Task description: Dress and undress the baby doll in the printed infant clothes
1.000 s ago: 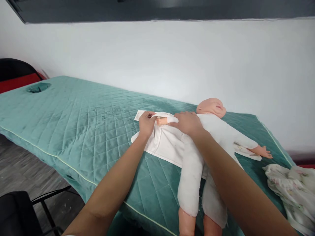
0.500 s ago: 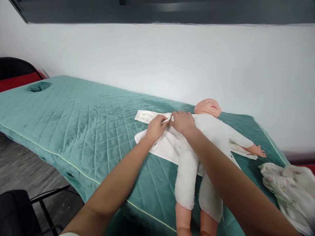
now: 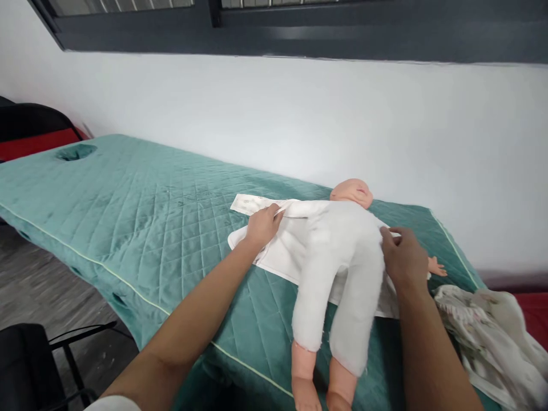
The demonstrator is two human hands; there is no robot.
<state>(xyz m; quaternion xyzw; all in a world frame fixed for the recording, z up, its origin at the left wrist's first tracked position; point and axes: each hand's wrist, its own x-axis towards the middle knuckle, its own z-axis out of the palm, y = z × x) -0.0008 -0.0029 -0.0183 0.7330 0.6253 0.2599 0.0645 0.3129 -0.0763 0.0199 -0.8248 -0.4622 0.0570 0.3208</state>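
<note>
A baby doll [image 3: 342, 257] with a white cloth body lies on its back on a teal quilted table [image 3: 128, 211], head toward the wall. Under it is spread a white garment [image 3: 282, 257]. My left hand [image 3: 262, 226] rests on the garment by the doll's near arm, fingers closed on the sleeve edge [image 3: 291, 208]. My right hand [image 3: 402, 257] is at the doll's far side, fingers pinched on the white cloth there. The doll's far hand [image 3: 436, 266] sticks out beyond my right hand.
A crumpled printed cloth [image 3: 492, 337] lies at the table's right end. The table has a face hole [image 3: 77, 152] at its far left end. A white wall runs behind. A black chair [image 3: 34, 365] stands on the floor at lower left.
My right hand has left the doll's near shoulder and crossed over to its far side. The doll's near arm is now inside the sleeve. My left hand stays at the sleeve.
</note>
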